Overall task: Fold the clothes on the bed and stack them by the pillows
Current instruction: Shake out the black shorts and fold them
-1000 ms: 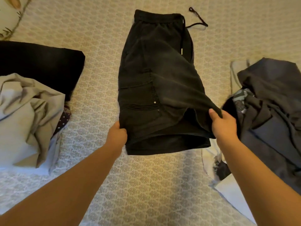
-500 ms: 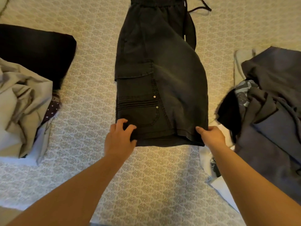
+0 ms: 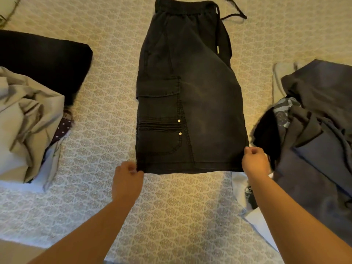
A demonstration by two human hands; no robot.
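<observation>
Shorts, black cargo cotton with drawstring point(image 3: 190, 92), now lying flat mid-bed on patterned beige bedspread point(image 3: 106, 130), hem no longer lifted | your left hand point(image 3: 127, 180) and right hand point(image 3: 254, 161) are pinching the 2 hem corners | you are readying the hem-to-waistband fold.

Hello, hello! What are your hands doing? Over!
Left hand and right hand pinch hem corners of black shorts. Shorts flat on bed. Nothing blocking.

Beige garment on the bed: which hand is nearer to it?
Left. The left hand pinches the shorts' near-left hem corner, on the beige garment's side. The right hand holds the opposite corner, across the shorts.
</observation>
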